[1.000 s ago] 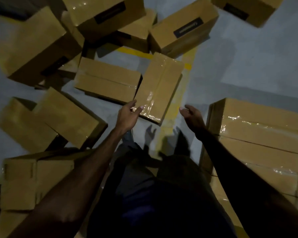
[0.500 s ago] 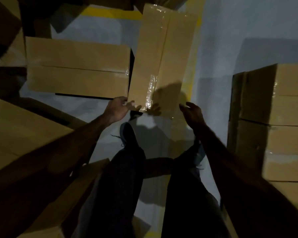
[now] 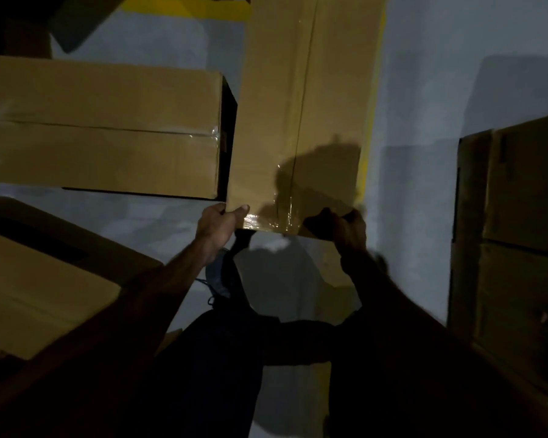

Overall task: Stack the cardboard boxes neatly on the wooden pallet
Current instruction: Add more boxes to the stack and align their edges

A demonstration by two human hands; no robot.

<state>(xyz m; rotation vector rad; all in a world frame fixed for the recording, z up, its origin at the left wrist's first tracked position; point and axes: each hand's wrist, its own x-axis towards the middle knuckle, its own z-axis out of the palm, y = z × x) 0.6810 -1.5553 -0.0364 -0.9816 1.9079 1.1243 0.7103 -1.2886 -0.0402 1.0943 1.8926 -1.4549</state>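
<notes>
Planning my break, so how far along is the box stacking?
Done: some boxes already sit in a stack at the right; the pallet itself isn't visible. In hand: the left hand and right hand grip the near end of a taped box on the floor. Left: at least two loose boxes, one beside it and one nearer.

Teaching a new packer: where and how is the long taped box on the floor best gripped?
Probably at the two near corners of the taped box, from its short near end, as the left hand and right hand do. It lies lengthwise away, and a neighbouring box crowds its left side.
</notes>
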